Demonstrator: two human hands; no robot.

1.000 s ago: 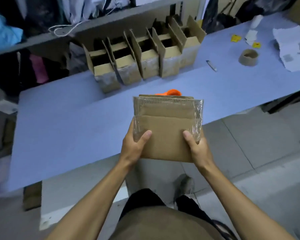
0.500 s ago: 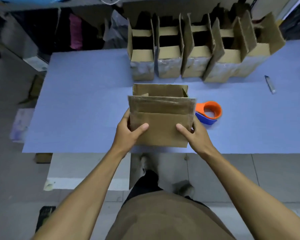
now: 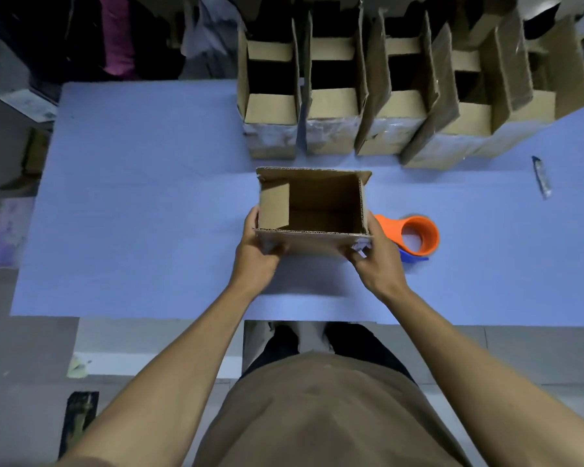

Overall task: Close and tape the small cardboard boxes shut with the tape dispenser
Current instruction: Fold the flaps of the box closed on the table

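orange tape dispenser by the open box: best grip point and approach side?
Probably the blue handle at the near end of the tape dispenser, taken from the right and above. It lies flat on the table; the orange ring is wide and round, harder to close fingers on. The right hand, now gripping the box, blocks its left side.

Open-topped brown cardboard box (image 3: 312, 210) upright beside orange tape dispenser (image 3: 415, 235).
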